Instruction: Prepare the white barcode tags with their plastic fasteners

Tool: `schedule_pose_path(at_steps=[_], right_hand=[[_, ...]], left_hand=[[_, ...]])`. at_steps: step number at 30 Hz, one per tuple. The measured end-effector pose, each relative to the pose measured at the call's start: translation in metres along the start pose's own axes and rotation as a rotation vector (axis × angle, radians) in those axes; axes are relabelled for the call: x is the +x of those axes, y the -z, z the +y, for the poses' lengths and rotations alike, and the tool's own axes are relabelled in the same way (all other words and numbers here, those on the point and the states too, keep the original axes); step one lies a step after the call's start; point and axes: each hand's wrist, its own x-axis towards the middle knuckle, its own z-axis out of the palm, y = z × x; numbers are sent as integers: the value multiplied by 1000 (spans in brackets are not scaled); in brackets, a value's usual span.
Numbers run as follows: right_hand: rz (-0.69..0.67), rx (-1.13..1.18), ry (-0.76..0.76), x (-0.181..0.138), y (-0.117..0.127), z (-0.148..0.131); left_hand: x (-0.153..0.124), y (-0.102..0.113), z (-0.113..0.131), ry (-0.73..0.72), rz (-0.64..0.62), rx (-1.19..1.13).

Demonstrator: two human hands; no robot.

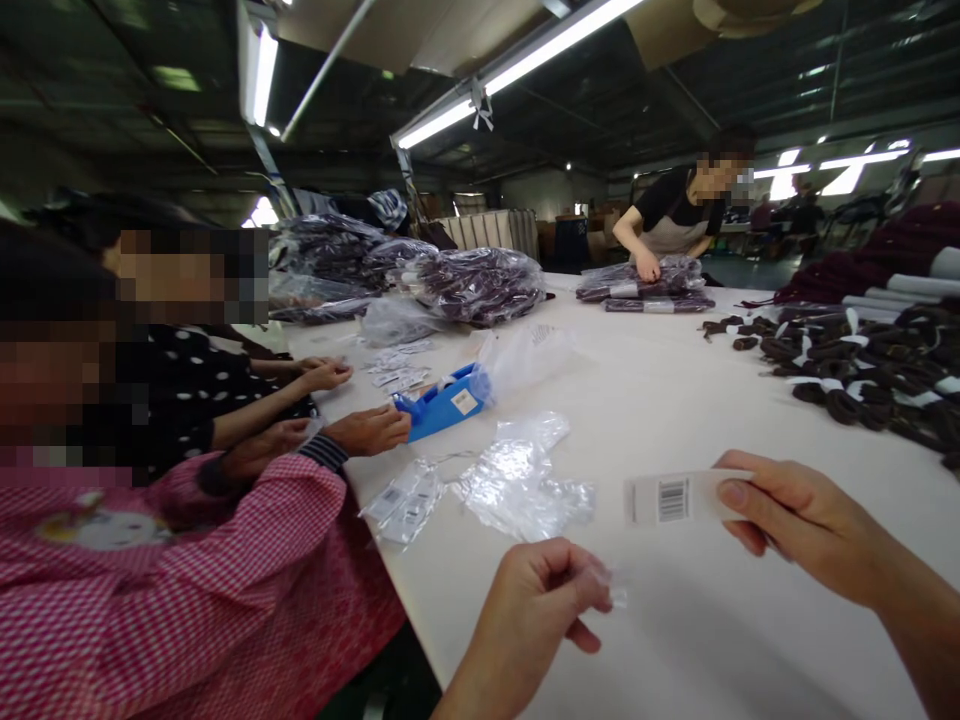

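Barcode tag [686, 497]: up above the table [645, 390], right of centre in my head view, gripped at its right end by my right hand [810, 515], thumb across the front, fingers behind. Printed code faces the camera; finer print not readable from my end. My left hand [544, 605] is lower down, fingers curled in, thumb and fingertips narrowed on a clear plastic bit [619, 598]. Can't tell from here what that bit belongs to, too blurred. Left fingertips and tag are apart.

Step in hand, my read: handling one single tag, both hands loaded, nothing joined between them. Next move, I judge, calls for the tag held flat and steady by its end and a precise left pinch, since film that thin could slip or crumple.

Around: loose clear packaging [525, 480] glinting beyond my left hand, flat packets with barcodes [409, 500] just beside it toward the edge. Blue holder [442, 412] farther off, a co-worker's hand [375, 430] at its near end; not mine. Dark cord-like bundles [862, 365] far right, well apart. Bagged dark goods [476, 285] piled at the back.
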Motion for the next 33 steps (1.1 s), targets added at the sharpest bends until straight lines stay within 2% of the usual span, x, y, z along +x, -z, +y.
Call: schedule_pose_path(at_steps=[5, 12, 21, 29, 33], right_hand=[[-50, -91, 60, -1, -4, -9], [-100, -148, 53, 4, -9, -8], [-170, -146, 51, 7, -14, -11], [-246, -141, 48, 9, -12, -8], [-216, -170, 58, 10, -12, -6]], left_hand=[[1, -1, -6, 37, -32, 44], [-1, 0, -7, 66, -62, 48], [-3, 5, -9, 84, -211, 8], [-2, 9, -12, 112, -167, -23], [-2, 9, -14, 117, -179, -31]])
